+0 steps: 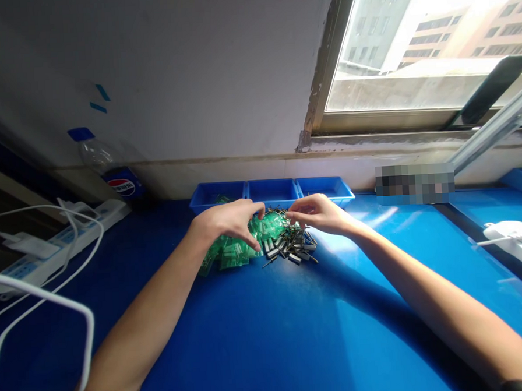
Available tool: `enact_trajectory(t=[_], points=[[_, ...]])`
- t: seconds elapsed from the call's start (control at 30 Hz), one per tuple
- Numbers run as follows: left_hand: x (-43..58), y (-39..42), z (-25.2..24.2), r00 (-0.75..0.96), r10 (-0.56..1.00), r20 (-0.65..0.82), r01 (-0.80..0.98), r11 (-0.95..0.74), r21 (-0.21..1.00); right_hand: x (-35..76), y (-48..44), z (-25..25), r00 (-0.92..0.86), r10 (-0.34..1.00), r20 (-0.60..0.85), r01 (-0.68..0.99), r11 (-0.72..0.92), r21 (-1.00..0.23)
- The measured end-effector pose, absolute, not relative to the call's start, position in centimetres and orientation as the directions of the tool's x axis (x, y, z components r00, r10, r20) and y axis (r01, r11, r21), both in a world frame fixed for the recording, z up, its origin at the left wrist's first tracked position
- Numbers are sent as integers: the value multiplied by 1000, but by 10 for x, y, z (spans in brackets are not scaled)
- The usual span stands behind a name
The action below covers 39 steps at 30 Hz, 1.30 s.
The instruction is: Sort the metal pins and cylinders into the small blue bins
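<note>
1. Left hand (pixel 232 219) is arching over the bags (pixel 234 256), coming in from the left; its thumb and fingers are standing well spread, leaving a wide gap.
2. Right hand (pixel 318 212) is reaching in from the right at the far edge of the parts (pixel 296 256); its thumb and forefinger are drawing close together at the tips. Cannot tell whether they are pinching anything.
3. Bags are lying heaped on the blue mat (pixel 250 330), green and see-through, mostly under and in front of the left hand.
4. Parts are sitting in a loose pile between the hands, touching the bags' right side; small metal bodies with thin shafts are pointing every way.
5. Three blue bins are standing in a row behind the heaps: left bin (pixel 200 197), middle bin (pixel 272 190), right bin (pixel 324 186). Some green is showing in the left bin.
6. Bottle (pixel 124 180), blue-capped, is standing by the wall (pixel 220 81) at far left; a power strip (pixel 7 277) and white cables (pixel 89 327) are lying nearer.
7. Sunlight is falling through the window (pixel 382 90), brightening the mat's right side.
</note>
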State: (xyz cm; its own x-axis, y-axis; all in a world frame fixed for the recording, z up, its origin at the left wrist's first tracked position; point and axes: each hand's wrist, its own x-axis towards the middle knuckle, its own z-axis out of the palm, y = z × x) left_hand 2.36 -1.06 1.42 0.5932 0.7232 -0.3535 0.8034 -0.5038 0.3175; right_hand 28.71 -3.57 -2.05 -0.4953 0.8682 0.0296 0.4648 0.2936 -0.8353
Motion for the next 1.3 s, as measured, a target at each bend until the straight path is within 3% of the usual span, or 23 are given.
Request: enact_trajectory(t=[0.23,0.47,0.63,0.87,1.0,1.17,1.3], points=[[24,-6,7,576,704,-414,817,-500,287,287,-35,-23,-499,866,35,469,303,-830],[16,3,8,580,715,-391,808,-441,391,286,-34,-24,-506,862,28,464,299,-834],[8,1,24,618,750,-237,731,-436,526,286,-34,-25,-495,869,9,477,280,-833],[14,-11,39,638,769,37,484,-438,758,286,-35,-27,-494,868,44,476,313,-822],[25,-13,32,615,785,69,391,-379,839,287,-35,-26,-509,861,-5,358,206,-911],[31,-10,22,591,802,84,380,-369,848,291,-35,-23,-501,865,-4,133,72,-988],[32,-9,18,587,806,80,380,-361,852,291,-35,-21,-473,881,-20,226,99,-969]])
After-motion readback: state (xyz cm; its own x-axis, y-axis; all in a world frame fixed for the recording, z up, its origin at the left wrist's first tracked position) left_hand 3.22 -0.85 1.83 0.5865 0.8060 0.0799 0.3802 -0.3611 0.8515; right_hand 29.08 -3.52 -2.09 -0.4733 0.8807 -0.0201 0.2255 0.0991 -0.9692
